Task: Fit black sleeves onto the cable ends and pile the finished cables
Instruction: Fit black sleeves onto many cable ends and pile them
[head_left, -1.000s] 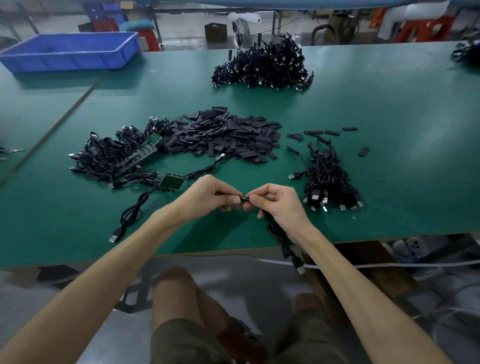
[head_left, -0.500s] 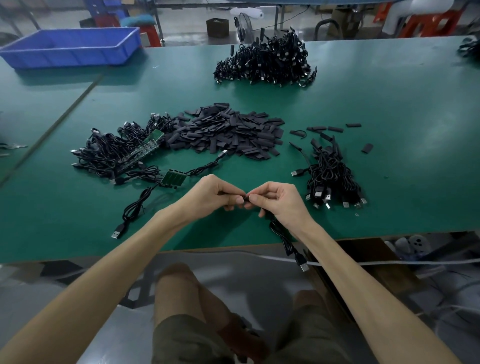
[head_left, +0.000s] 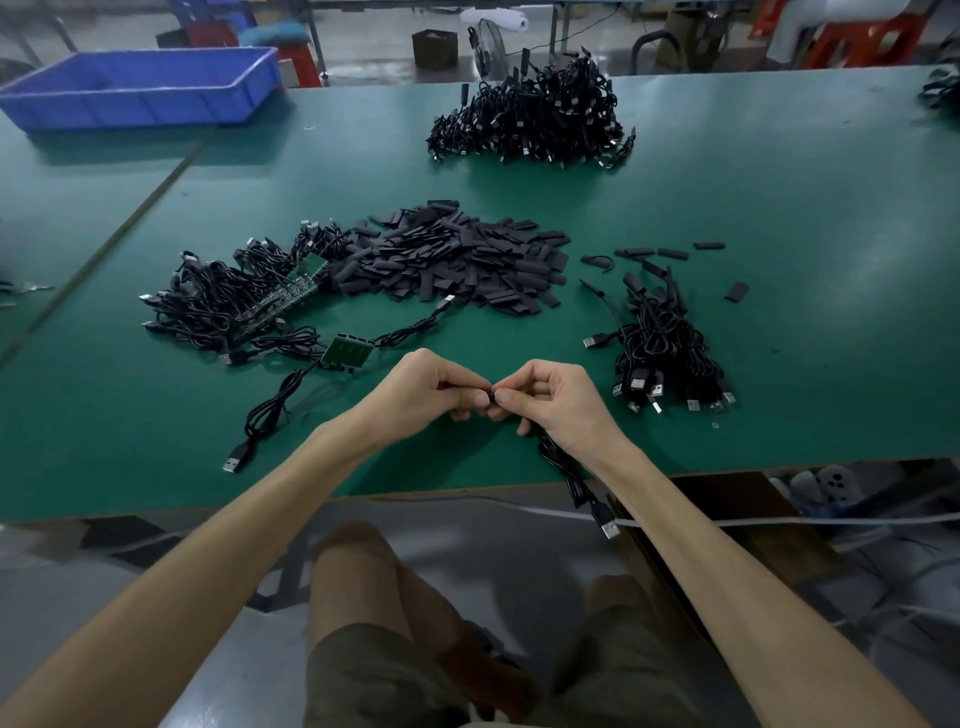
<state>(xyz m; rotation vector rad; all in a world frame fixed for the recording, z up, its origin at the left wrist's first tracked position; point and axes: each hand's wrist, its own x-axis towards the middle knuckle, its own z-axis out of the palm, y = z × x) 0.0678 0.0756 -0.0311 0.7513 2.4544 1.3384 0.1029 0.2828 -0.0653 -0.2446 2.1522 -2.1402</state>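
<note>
The left hand (head_left: 431, 387) and right hand (head_left: 550, 400) meet fingertip to fingertip over the bench (head_left: 779, 208), both pinching a cable (head_left: 576, 483) end at a black sleeve (head_left: 487, 399). The cable's plug dangles below the near edge.

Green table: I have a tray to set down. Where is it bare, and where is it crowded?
Bare: the green table right of the small cable pile, and the strip between the far cable heap and the sleeve pile. Crowded: from the tangled cables across to that small pile.
</note>
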